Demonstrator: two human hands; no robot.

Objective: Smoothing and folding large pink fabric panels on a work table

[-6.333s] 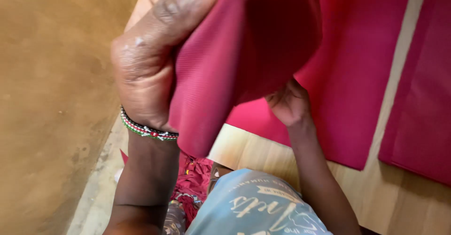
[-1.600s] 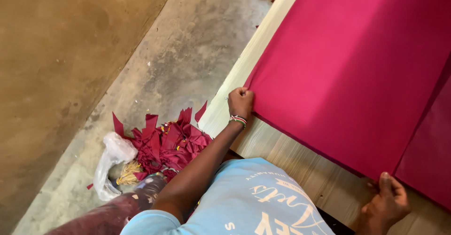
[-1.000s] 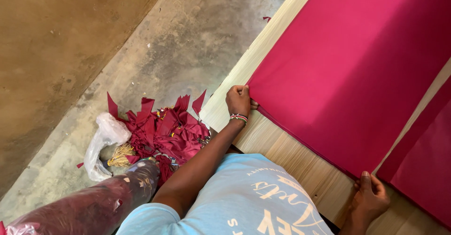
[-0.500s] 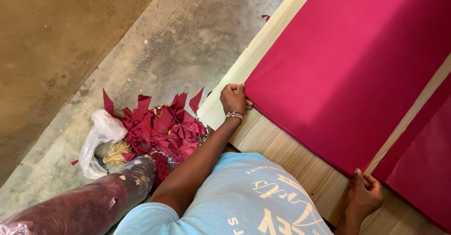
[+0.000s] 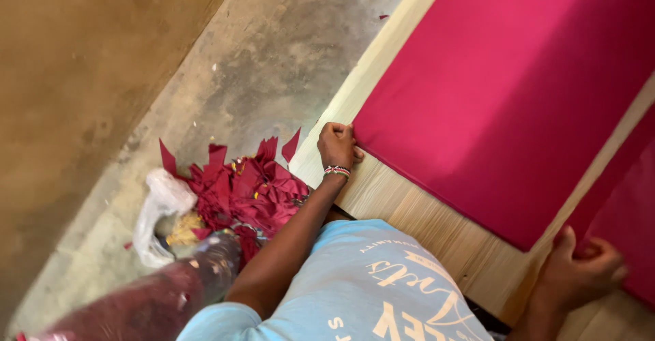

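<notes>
A: While the person leans over the wooden table (image 5: 416, 221), the left hand (image 5: 339, 148) pinches the near-left corner of a pink cloth (image 5: 505, 102) lying flat on it.

B: And the right hand (image 5: 580, 266)?

A: Curled at the cloth's other near corner; whether it grips, I cannot tell.

B: Which step is this?

A: Squaring the sheet, it seems. Next calls for an even pull from 2 corners, beside red scraps (image 5: 239, 191).

Rough grey concrete floor (image 5: 273, 61) beside a bare brown wall (image 5: 89, 75), pale wooden table (image 5: 437, 225).
</notes>
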